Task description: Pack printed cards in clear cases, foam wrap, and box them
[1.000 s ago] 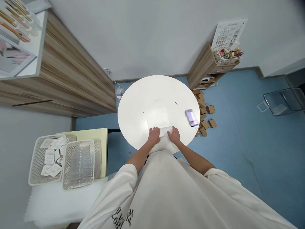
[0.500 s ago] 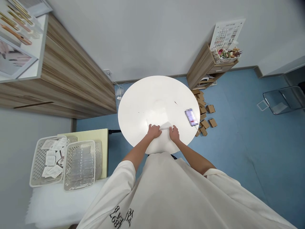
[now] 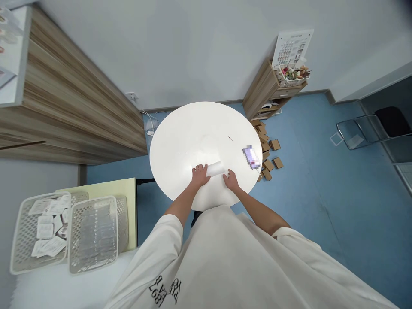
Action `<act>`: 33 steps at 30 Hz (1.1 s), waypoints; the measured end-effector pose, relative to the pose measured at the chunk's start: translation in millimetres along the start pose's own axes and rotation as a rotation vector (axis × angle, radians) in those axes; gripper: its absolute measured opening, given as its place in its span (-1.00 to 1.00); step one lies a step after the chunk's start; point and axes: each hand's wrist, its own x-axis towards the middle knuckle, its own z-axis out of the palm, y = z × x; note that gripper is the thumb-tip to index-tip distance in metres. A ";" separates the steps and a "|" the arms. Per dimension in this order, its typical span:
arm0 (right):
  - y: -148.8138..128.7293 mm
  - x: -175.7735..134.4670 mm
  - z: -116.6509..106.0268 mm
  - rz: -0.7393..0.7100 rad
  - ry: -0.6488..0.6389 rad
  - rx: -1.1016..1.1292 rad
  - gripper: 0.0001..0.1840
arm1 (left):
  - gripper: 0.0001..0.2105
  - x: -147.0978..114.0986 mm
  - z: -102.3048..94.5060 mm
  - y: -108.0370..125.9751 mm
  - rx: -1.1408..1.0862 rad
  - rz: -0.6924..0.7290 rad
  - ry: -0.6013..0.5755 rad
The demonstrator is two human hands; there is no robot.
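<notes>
Your left hand (image 3: 200, 175) overlies the white sheet (image 3: 215, 169), your right hand (image 3: 231, 180) just beside it; cannot tell either's grip; best press evenly between them

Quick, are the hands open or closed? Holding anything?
Left hand: at the left end of the white sheet; can't tell if it's gripping.
Right hand: partly curled near the sheet's right end; can't tell if it's gripping.
</notes>
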 end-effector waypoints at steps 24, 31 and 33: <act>-42.8 31.1 30.4 0.249 0.100 0.037 -0.41 | -0.40 -40.2 25.9 11.0 0.032 0.035 0.033; -46.2 21.7 26.5 0.076 0.047 0.216 -0.73 | -0.42 -38.9 30.1 3.1 -0.016 0.047 0.059; -51.6 15.5 29.4 -0.034 0.017 0.218 -0.82 | -0.42 -38.5 31.7 0.2 -0.064 0.038 0.068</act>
